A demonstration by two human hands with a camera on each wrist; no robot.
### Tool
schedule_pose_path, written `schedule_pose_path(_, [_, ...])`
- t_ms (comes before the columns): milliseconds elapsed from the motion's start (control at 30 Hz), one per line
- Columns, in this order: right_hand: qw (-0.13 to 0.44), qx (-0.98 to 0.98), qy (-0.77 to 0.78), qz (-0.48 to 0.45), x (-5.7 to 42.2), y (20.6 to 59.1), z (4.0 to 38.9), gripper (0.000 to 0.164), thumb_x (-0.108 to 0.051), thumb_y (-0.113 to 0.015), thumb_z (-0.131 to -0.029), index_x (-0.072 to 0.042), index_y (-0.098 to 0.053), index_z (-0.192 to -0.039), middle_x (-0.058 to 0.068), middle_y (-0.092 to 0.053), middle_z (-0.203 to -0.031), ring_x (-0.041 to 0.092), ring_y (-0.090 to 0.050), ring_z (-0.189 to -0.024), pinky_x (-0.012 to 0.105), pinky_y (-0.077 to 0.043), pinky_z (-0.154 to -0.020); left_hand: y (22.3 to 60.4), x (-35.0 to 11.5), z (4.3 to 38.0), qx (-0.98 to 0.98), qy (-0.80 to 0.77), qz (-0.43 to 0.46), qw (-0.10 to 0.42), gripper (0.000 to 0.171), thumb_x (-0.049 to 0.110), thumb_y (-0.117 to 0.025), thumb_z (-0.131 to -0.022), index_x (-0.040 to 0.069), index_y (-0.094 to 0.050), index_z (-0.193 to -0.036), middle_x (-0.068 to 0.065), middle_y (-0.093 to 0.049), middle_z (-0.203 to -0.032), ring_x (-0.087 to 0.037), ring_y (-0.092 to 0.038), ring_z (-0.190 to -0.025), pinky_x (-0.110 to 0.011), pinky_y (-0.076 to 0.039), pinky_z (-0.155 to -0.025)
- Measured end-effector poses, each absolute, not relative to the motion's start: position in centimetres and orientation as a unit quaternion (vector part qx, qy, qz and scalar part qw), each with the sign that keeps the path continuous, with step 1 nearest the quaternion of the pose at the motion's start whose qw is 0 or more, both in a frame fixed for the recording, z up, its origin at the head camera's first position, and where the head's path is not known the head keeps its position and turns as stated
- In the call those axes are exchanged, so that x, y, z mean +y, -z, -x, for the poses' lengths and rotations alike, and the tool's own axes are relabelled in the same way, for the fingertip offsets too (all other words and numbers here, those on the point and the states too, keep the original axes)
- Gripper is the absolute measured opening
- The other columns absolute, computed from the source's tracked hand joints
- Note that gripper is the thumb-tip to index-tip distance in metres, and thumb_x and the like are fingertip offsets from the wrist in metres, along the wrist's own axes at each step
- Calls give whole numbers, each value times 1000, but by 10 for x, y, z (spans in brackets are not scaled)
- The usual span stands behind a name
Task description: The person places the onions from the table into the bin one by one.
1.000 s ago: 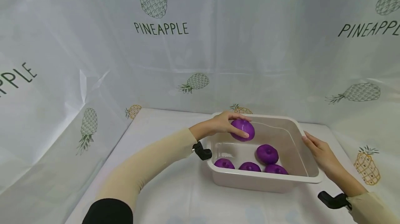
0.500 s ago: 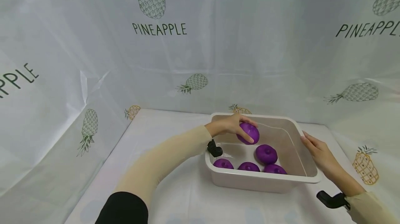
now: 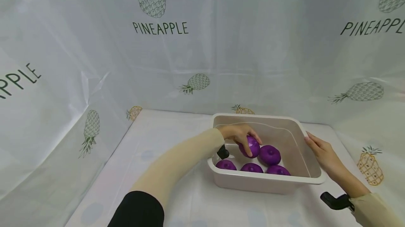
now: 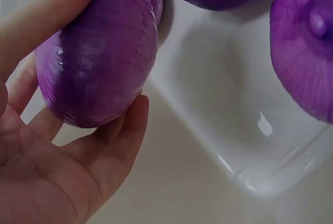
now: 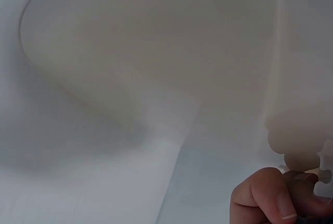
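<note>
My left hand (image 3: 238, 132) reaches down into a beige plastic bin (image 3: 250, 182) and grips a purple onion (image 3: 254, 146) between thumb and fingers. In the left wrist view that glossy onion (image 4: 101, 57) sits at the fingertips, above the bin's pale floor. Just right of it in the head view lies another purple onion (image 3: 270, 155). Several more stand along the front wall, partly hidden by it, among them a left one (image 3: 226, 164) and a middle one (image 3: 251, 168). My right hand (image 3: 327, 155) holds the bin's right rim, its curled fingers (image 5: 265, 195) low in the right wrist view.
The bin stands on a table with a white cloth (image 3: 196, 206). Behind it rises a pale curtain (image 3: 253, 51) printed with pineapples, which also runs along the left side. Black wrist mounts (image 3: 335, 201) stick out from both wrists.
My left hand has carried its onion rightward and lower into the bin, beside the onion lying there. My right hand stays at the right rim.
</note>
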State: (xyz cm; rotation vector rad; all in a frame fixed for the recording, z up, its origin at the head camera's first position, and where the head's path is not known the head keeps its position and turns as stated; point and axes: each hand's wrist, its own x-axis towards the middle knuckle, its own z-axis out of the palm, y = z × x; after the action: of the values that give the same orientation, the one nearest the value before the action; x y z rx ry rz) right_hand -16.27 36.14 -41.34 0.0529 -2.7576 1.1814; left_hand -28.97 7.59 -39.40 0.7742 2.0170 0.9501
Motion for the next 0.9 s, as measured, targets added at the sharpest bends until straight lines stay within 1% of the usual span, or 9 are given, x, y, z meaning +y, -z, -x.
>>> schedule_pose_path(167, [64,-917,-394,-16,362,413,162,54,-26,-39,-110,11,-31,-148,42,-42,-137,41,-61,-107,14,-46,-69,396,82,289,809,-350,-296,368,58,-8,-90,-65,9,-74,-118,0,-64,-111,-10,-61,-90,-23,-56,-71])
schedule_pose_path(233, [64,-916,-395,-16,361,413,161,54,-26,-38,-110,11,-30,-148,42,-41,-137,52,-55,-111,22,-53,-72,399,85,289,816,-343,-293,361,58,-7,-90,-65,10,-74,-118,2,-64,-107,-9,-61,-88,-21,-56,-70])
schedule_pose_path(400, [69,-913,-402,-16,359,412,161,53,-25,-37,-110,12,-29,-148,44,-42,-136,55,-55,-109,56,-56,-78,407,92,288,843,-310,-284,336,56,-2,-91,-66,10,-73,-118,7,-64,-102,-6,-57,-77,-23,-51,-61])
schedule_pose_path(467, [70,-912,-404,-16,358,412,161,53,-25,-37,-110,11,-29,-148,44,-43,-135,53,-57,-107,58,-55,-77,410,94,286,858,-289,-274,324,54,1,-92,-67,11,-73,-117,7,-64,-104,-7,-55,-74,-28,-50,-58])
schedule_pose_path(567, [67,-911,-408,-17,357,412,161,53,-25,-38,-110,10,-30,-149,43,-43,-136,41,-62,-102,45,-59,-75,415,95,283,872,-258,-259,326,53,4,-91,-69,10,-70,-117,5,-65,-108,-9,-55,-74,-32,-50,-57])
schedule_pose_path(633, [68,-911,-407,-17,358,412,162,53,-26,-39,-110,10,-31,-148,42,-44,-136,21,-64,-97,29,-57,-72,418,95,281,875,-248,-254,329,51,4,-91,-70,9,-68,-116,3,-64,-110,-10,-56,-77,-32,-52,-57])
schedule_pose_path(767, [69,-910,-409,-16,359,412,162,53,-26,-41,-109,9,-33,-148,41,-45,-136,-8,-53,-88,13,-47,-67,422,95,281,876,-235,-260,330,46,5,-89,-73,10,-64,-112,1,-62,-111,-12,-55,-82,-31,-52,-58])
schedule_pose_path(833, [71,-910,-409,-15,360,412,162,53,-26,-41,-109,9,-33,-148,42,-45,-135,-6,-54,-87,14,-48,-66,423,96,281,878,-228,-263,328,45,7,-89,-74,10,-63,-111,1,-61,-110,-13,-54,-83,-34,-55,-62])
schedule_pose_path(900, [72,-909,-409,-13,360,412,162,53,-26,-40,-109,9,-32,-148,42,-45,-134,7,-62,-91,18,-50,-66,424,97,282,880,-218,-265,329,46,8,-88,-75,10,-62,-112,1,-59,-108,-13,-53,-84,-37,-58,-67])
